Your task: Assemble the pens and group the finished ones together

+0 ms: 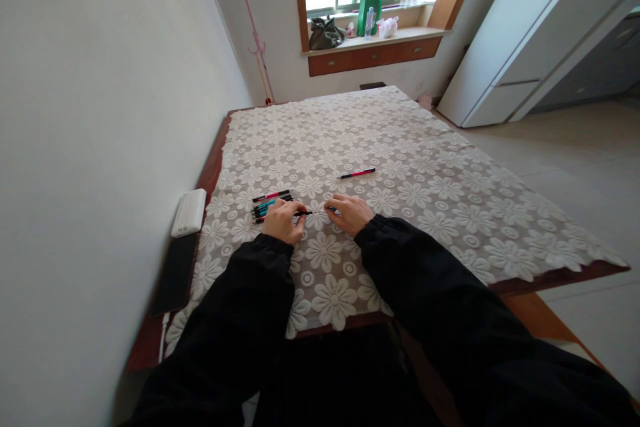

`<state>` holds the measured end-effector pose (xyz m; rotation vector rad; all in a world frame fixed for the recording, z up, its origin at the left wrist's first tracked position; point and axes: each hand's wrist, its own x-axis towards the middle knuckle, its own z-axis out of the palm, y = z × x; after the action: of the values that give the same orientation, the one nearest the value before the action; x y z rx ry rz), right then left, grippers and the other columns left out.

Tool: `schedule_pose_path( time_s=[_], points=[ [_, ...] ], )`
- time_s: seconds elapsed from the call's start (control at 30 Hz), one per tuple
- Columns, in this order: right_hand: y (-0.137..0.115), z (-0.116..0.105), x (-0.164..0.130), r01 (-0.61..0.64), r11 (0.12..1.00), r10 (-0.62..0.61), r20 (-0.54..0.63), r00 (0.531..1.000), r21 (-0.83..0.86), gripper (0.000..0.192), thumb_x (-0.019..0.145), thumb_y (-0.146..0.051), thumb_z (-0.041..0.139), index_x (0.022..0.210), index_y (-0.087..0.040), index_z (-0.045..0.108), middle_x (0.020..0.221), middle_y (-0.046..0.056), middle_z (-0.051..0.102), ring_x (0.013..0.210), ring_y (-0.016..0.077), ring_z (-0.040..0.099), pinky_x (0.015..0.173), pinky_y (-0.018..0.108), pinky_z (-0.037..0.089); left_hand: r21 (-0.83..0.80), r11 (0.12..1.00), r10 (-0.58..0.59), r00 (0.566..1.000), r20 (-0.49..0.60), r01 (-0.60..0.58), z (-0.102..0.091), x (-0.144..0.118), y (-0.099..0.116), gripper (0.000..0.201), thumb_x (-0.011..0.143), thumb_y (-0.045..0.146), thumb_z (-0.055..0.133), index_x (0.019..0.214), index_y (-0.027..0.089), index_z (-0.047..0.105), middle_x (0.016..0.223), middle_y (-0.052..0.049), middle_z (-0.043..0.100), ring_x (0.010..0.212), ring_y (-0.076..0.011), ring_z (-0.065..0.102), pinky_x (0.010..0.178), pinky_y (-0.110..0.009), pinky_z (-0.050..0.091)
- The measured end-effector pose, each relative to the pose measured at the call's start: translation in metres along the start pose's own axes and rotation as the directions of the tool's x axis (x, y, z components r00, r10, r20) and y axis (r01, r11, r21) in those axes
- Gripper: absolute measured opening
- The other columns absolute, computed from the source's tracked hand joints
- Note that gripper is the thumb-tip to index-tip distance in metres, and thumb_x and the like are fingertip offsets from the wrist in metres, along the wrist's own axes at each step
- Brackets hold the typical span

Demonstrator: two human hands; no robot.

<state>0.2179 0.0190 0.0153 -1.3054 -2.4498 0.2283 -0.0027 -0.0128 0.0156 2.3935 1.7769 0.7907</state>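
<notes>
My left hand (283, 220) is closed, its thumb and fingers pinching a slim black pen part (303, 213) that points right. Facing it, my right hand (350, 212) pinches a small blue pen part (332, 209). A thin pale piece (319, 211) shows between the two hands; whether it joins both parts I cannot tell. Just beyond and left of my left hand lies a group of several black, teal and red pens (264, 209), partly hidden by that hand. Farther off, a red and black pen (357, 173) lies alone on the flowered lace tablecloth (324, 251).
At the table's left edge are a white power bank (189, 213) and a dark phone (175, 273) with a white cable (163, 338). A wall (100, 147) runs close along that side. Bags stand on the windowsill (345, 47); a white refrigerator (520, 33) is at the right.
</notes>
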Motion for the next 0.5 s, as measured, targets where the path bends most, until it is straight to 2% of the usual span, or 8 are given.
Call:
schedule_pose_path(
  time_s=[0.27,0.4,0.5],
  points=[
    [-0.0013,0.0021,0.0002,0.016,0.998,-0.016,0.006,1.0,0.055,0.017,0.099,-0.031,0.054,0.105,-0.025,0.069,0.102,0.002,0.069,0.083,0.0178,0.063,0.069,0.027,0.037,-0.049,0.998,0.029,1.0,0.005,-0.029,0.0012,-0.0005,0.0005,0.012,0.083,0.024,0.066,0.094,0.024,0.07,0.093,-0.004,0.074,0.097,-0.0259,0.062,0.089,-0.041,0.047],
    [-0.0014,0.0057,0.0005,0.018,0.99,-0.02,0.015,1.0,0.143,0.02,0.094,-0.028,0.06,0.113,-0.022,0.061,0.104,0.003,0.07,0.086,0.0189,0.064,0.072,0.027,0.039,-0.067,0.997,0.033,0.999,-0.001,-0.033,0.0026,-0.0007,-0.0004,0.013,0.084,0.026,0.065,0.096,0.025,0.072,0.088,-0.004,0.072,0.093,-0.0243,0.063,0.087,-0.039,0.048],
    [-0.0017,0.0077,0.0005,0.027,0.978,-0.033,0.025,0.999,0.207,0.022,0.09,-0.025,0.062,0.111,-0.02,0.056,0.1,0.004,0.069,0.087,0.0193,0.064,0.074,0.027,0.04,-0.091,0.995,0.042,0.999,-0.002,-0.042,0.0025,-0.0007,0.0007,0.014,0.085,0.027,0.065,0.097,0.025,0.073,0.085,-0.003,0.071,0.091,-0.0228,0.063,0.086,-0.038,0.049]
  ],
)
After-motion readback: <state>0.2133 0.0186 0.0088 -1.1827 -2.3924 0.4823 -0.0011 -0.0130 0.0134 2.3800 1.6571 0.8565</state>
